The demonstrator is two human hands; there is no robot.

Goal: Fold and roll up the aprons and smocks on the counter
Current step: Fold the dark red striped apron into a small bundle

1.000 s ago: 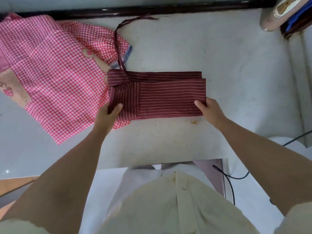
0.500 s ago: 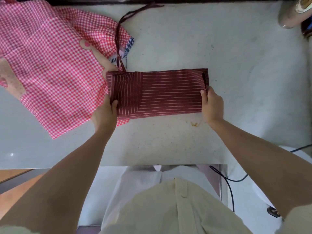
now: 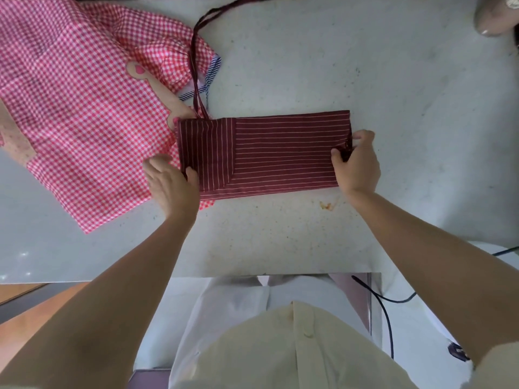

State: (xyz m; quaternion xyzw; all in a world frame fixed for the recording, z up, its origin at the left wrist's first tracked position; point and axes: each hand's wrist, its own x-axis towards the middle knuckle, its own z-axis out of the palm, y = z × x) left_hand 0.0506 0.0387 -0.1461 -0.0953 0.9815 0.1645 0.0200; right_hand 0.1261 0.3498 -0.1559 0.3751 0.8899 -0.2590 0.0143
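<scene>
- Surface: pale speckled stone across the upper and middle frame, carrying both garments.
- Red gingham smock: upper left, spread and rumpled, not yet folded. One corner lies under the apron's left end, so a tug there could drag it along.
- Maroon striped apron: centre, folded into a flat horizontal band.
- Right hand: at the band's right end, fingers curled, pinching the folded edge. This is probably the start of a roll, and uneven tension would skew the layers.
- Left hand: at the left end, thumb on the cloth, fingers nearly straight on the smock beside it.
- Strap: trails loose over the smock to the top edge and may snag.
</scene>
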